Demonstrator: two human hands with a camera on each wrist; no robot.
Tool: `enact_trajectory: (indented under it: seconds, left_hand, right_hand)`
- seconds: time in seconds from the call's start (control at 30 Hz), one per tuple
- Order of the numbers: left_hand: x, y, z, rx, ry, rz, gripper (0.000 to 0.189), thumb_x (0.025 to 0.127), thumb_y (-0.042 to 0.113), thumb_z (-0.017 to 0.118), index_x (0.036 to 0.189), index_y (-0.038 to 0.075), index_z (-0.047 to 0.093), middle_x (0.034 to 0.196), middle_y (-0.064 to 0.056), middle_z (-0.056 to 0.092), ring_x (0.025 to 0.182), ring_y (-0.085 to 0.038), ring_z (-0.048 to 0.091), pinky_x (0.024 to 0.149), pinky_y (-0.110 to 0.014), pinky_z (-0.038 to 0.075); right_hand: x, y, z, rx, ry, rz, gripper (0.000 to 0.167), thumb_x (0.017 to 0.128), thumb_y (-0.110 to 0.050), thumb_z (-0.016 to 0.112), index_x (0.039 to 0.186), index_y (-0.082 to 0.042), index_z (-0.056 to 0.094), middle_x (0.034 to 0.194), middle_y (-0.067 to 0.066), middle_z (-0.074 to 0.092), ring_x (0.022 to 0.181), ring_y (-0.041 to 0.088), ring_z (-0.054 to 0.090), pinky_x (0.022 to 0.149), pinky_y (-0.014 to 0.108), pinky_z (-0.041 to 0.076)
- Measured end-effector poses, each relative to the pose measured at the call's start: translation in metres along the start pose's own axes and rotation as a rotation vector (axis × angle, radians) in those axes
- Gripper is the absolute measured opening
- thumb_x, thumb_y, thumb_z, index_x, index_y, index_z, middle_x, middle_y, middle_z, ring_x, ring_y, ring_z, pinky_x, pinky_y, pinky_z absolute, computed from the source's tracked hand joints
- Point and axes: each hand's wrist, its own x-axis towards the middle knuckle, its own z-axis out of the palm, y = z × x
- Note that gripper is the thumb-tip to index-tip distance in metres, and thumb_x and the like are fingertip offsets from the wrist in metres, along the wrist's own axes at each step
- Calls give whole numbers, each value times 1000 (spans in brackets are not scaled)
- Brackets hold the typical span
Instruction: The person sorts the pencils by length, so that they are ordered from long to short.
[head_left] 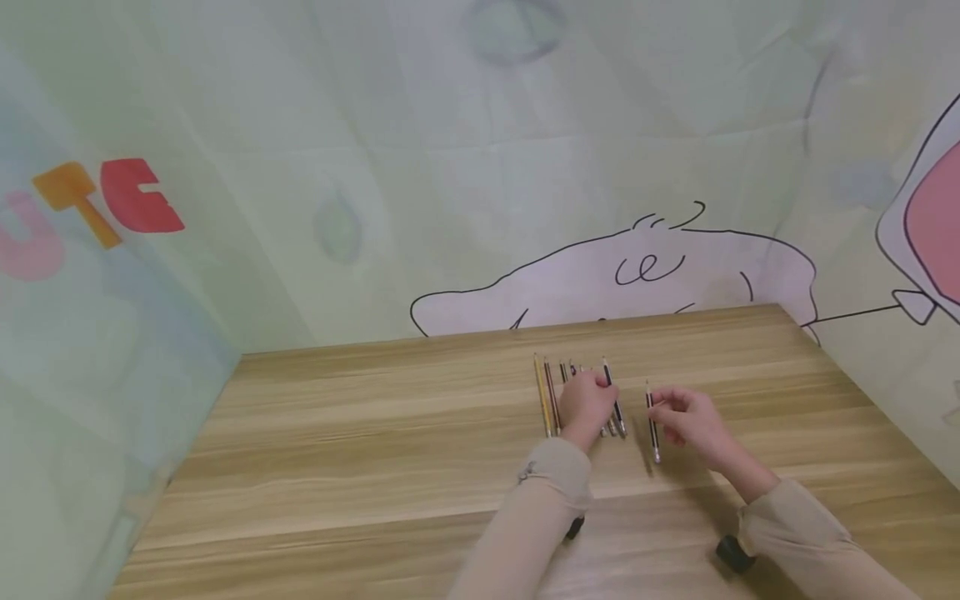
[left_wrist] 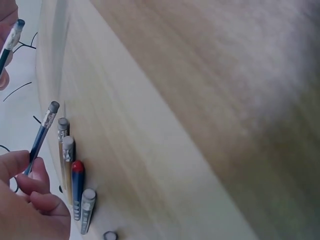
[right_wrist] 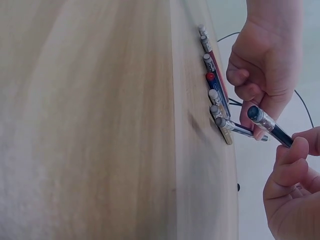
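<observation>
My left hand (head_left: 587, 404) pinches a dark pencil (head_left: 618, 412) between thumb and finger, at the right end of a row of pencils. In the left wrist view, that dark pencil (left_wrist: 41, 135) tilts above the others, its grey eraser end raised. To its right, my right hand (head_left: 693, 422) pinches another dark pencil (head_left: 655, 442), point away from me. The right wrist view shows this pencil's dark eraser and silver band (right_wrist: 262, 120) close up. A yellow pencil (head_left: 542, 396) and a dark red pencil (head_left: 552, 396) lie left of my left hand, which partly hides the row.
Several pencils lie side by side on the wood-grain table (head_left: 337, 467), among them a blue one with a red rounded end (left_wrist: 78, 185). A printed cloth wall (head_left: 300, 167) rises behind the table's back edge. Black wrist gear (head_left: 735, 554) sits under the right sleeve.
</observation>
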Motion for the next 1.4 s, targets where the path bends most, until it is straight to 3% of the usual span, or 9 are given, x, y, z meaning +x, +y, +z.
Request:
enact_trajectory:
  seconds: [0.17, 0.37, 0.67, 1.0, 1.2, 1.4]
  left_hand:
    - [0, 1, 1, 15, 4, 1, 10, 75, 28, 66, 75, 19, 64, 72, 6, 63, 66, -12, 53, 70, -30, 39]
    - [1, 3, 2, 31, 6, -4, 9, 74, 28, 66, 74, 20, 65, 69, 7, 62, 66, -12, 53, 80, -34, 35]
    - [2, 5, 4, 70, -13, -42, 10, 76, 31, 63, 76, 21, 64, 67, 7, 60, 60, -11, 50, 59, -27, 35]
    - [5, 5, 7, 124, 11, -54, 17, 77, 32, 63, 90, 21, 65, 76, 5, 64, 63, -10, 54, 64, -26, 39]
    - [7, 5, 9, 158, 30, -52, 20, 77, 32, 63, 95, 22, 64, 77, 5, 65, 57, -9, 51, 57, -24, 36]
    - [8, 4, 12, 187, 42, -25, 24, 77, 30, 62, 99, 21, 60, 65, 5, 58, 49, -9, 46, 47, -23, 33]
  right_hand:
    - [0, 2, 0, -1, 7, 3, 32, 82, -4, 54, 107, 15, 47, 66, -7, 54, 46, 5, 44, 43, 22, 39]
    - [0, 4, -1, 2, 11, -5, 32, 82, -4, 54, 106, 15, 47, 65, -9, 55, 45, 4, 43, 42, 22, 38]
    - [0, 6, -1, 3, 19, 1, 32, 82, -4, 54, 106, 15, 47, 64, -11, 54, 45, 4, 43, 42, 22, 38]
    - [0, 6, -1, 2, 13, -10, 31, 81, -4, 54, 105, 15, 48, 64, -9, 53, 46, 5, 43, 42, 22, 38]
    - [0, 6, -4, 9, 16, -17, 30, 82, -4, 54, 104, 14, 48, 63, -8, 53, 46, 6, 44, 42, 22, 38]
    - [-2, 6, -5, 13, 12, -15, 30, 81, -3, 54, 104, 15, 47, 64, -8, 53, 46, 6, 44, 42, 22, 39]
